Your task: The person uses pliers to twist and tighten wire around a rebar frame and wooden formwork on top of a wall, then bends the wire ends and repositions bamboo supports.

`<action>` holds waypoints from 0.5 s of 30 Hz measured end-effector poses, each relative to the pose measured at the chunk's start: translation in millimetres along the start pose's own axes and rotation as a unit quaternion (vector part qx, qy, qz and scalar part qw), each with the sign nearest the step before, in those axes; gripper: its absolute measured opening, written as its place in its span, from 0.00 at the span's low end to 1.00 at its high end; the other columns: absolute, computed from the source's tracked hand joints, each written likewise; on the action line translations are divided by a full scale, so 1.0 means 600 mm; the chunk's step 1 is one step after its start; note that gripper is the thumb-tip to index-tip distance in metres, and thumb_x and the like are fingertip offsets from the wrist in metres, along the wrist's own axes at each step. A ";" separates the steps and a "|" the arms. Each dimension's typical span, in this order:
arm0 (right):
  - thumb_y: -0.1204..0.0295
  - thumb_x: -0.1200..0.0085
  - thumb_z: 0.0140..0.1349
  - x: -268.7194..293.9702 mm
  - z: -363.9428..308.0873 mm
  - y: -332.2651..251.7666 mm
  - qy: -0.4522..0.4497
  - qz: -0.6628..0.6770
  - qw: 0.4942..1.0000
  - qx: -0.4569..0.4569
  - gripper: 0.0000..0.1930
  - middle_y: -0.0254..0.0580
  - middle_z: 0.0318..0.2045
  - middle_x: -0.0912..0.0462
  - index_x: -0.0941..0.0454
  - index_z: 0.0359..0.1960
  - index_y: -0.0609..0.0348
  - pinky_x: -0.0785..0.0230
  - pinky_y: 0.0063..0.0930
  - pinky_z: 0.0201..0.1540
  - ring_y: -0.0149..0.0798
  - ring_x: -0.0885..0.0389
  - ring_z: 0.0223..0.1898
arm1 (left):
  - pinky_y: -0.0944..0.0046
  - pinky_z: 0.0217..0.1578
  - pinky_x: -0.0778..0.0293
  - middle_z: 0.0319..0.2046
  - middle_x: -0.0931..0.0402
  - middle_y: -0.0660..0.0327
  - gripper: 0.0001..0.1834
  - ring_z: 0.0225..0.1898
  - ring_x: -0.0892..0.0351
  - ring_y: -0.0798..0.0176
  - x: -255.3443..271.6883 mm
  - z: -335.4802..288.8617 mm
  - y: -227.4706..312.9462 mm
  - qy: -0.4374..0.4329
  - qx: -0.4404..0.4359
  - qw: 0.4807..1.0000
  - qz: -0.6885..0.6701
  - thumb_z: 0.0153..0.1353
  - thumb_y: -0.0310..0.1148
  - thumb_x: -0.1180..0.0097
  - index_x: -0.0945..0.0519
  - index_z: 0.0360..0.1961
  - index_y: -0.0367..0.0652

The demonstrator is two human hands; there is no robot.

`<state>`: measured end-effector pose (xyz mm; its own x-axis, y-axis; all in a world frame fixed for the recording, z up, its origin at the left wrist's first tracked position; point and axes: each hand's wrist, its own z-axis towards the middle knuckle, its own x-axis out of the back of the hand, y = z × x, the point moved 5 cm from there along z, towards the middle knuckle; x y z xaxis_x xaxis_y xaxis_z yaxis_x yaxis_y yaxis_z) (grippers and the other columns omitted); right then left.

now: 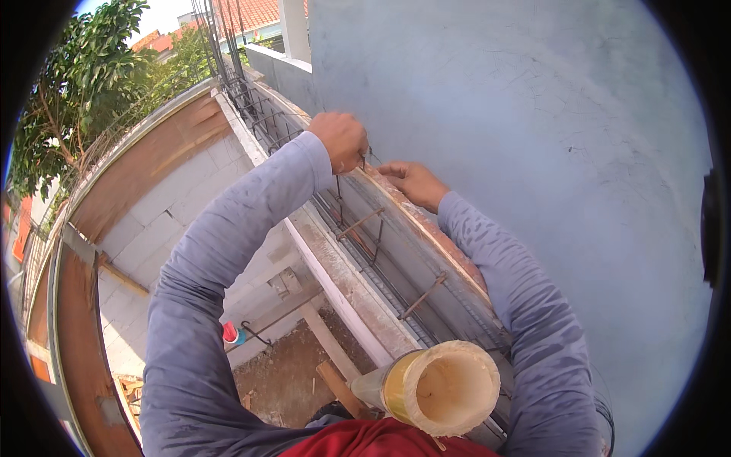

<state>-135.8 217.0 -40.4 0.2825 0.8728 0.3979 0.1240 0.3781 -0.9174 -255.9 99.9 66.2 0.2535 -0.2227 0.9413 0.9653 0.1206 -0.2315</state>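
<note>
Left hand (339, 141), one: narrow, fingers curled down and mostly hidden, above the steel-bar cage beside the board's top edge; a thin dark piece shows just below it, and whether it is gripped I cannot tell. Right hand (417, 184), one: fingers bent toward the left hand, at the top edge of the board; I cannot tell how firmly they close. Wooden board (445, 244), one: long, reddish-brown, on edge, running from the hands down toward the right forearm, between the cage and a grey-blue wall (533, 152). Steel-bar cage (373, 238), one: long rods with cross ties, lying in the trough left of the board. Hollow cylinder (396, 385), one: yellowish, thick pale rim, open end up, close before the wearer's red garment (365, 440). Block wall (171, 206), pale, below and left. Upright rods (217, 38), a cluster, at the trough's far end. Tree (84, 99), leafy, far left.
</note>
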 end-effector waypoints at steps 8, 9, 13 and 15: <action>0.64 0.45 0.75 -0.010 0.003 0.032 -0.016 0.129 0.991 0.007 0.20 0.42 0.56 0.15 0.21 0.63 0.59 0.28 0.31 0.61 0.34 0.18 0.55 | 0.51 0.42 0.19 0.30 0.13 0.56 0.08 0.38 0.14 0.48 -0.011 0.019 -0.010 -0.052 -0.046 0.992 -0.105 0.50 0.34 0.36 0.10 0.30 0.46; 0.62 0.44 0.75 -0.016 0.007 0.032 -0.023 0.152 0.988 0.009 0.21 0.41 0.55 0.15 0.21 0.64 0.59 0.28 0.31 0.60 0.33 0.18 0.55 | 0.52 0.42 0.19 0.30 0.13 0.56 0.08 0.37 0.13 0.47 -0.007 0.016 -0.017 -0.068 -0.061 0.986 -0.138 0.50 0.34 0.36 0.09 0.31 0.46; 0.55 0.43 0.74 -0.034 0.014 0.047 -0.013 0.061 0.998 0.025 0.25 0.38 0.54 0.14 0.21 0.64 0.57 0.29 0.29 0.59 0.30 0.20 0.53 | 0.52 0.40 0.19 0.29 0.13 0.55 0.08 0.35 0.13 0.47 0.026 -0.001 -0.019 -0.012 -0.026 0.992 -0.123 0.52 0.34 0.36 0.09 0.32 0.48; 0.52 0.43 0.74 -0.030 0.021 0.058 -0.005 0.087 0.996 0.031 0.26 0.36 0.53 0.14 0.21 0.64 0.57 0.29 0.28 0.59 0.29 0.20 0.53 | 0.51 0.39 0.19 0.29 0.13 0.55 0.07 0.35 0.13 0.47 0.054 -0.004 -0.005 -0.025 0.023 0.999 -0.040 0.52 0.34 0.37 0.09 0.32 0.49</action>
<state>-148.7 218.4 -79.2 0.2848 0.9299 0.2327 0.0154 0.2383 -0.9711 -250.7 90.0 96.8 0.1704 -0.1857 0.9677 0.9783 0.1491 -0.1437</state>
